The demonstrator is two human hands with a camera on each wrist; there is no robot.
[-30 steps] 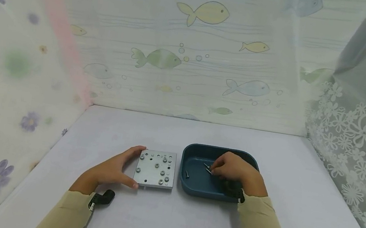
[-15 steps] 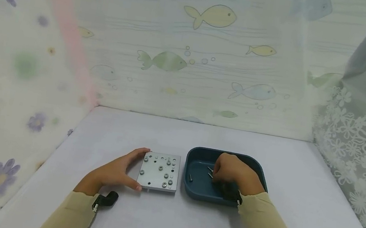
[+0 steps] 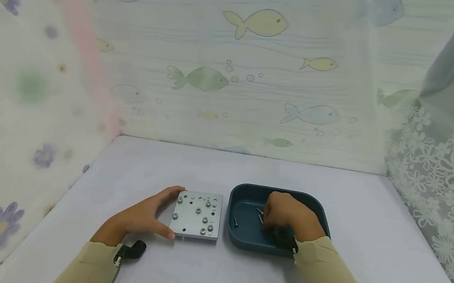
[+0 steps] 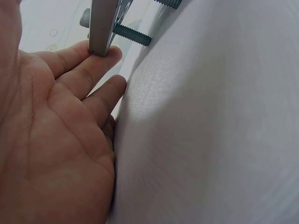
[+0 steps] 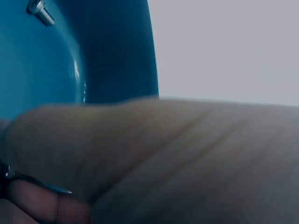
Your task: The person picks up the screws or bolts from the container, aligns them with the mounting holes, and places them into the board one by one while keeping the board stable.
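Observation:
At the left of the head view, my left hand [image 3: 138,216] holds a square silver metal plate [image 3: 187,214] by its left edge, thumb at the near corner and fingertips at the far one. Several socket-head screws [image 3: 198,210] stand in its holes. One threaded shank [image 4: 133,35] pokes out below the plate in the left wrist view. My right hand [image 3: 291,216] reaches into a dark blue tray [image 3: 246,205] with its fingers curled. A metal screw [image 5: 39,183] shows at those fingers in the right wrist view; the fingertips are largely hidden.
One loose screw [image 3: 236,222] lies in the tray's left part, with a few more partly hidden beside the right hand. White cloth [image 3: 189,273] covers the table. A fish-print curtain [image 3: 220,126] hangs behind, and patterned curtains flank both sides.
My right hand has turned and its fingers have curled lower among the screws in the tray. The left hand keeps its hold on the plate. The head view has shifted slightly.

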